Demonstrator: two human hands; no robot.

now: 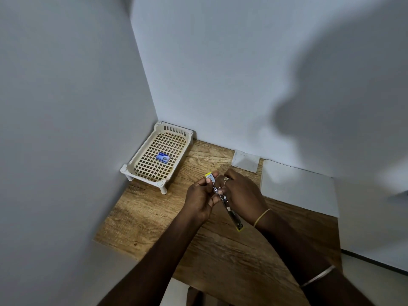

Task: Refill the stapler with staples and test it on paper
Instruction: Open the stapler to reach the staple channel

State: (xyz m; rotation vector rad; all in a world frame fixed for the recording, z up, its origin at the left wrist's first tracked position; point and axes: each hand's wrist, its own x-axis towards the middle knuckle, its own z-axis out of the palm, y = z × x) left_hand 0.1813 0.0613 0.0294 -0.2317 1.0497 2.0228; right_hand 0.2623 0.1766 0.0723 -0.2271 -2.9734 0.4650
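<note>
Head view showed two bare forearms reaching in from the near edge of a wooden table (220, 257), with a thin bangle (318, 276) on the right forearm and a yellow band (262, 217) at the right wrist. Both hands met above the middle of the table and held the stapler (231, 214) off the wood, swung open in a long line, its yellow tips pointing toward the near right and the far left. The left hand (199, 198) had its fingers curled and pinched the far, yellow-tipped end between thumb and fingertips. The right hand (241, 193), wearing a ring (225, 178), curled its fingers over the stapler's middle.

Bare wood lay between the hands and the near and left edges. A white sheet of paper (298, 187) lay flat at the right edge, just beyond the right hand. A small white square (246, 161) lay at the far edge, near the paper. In the far left corner, against both walls, stood a cream lattice tray (132, 167) on short legs, and a blue box of staples (163, 157) lay flat inside it, well apart from the hands.
</note>
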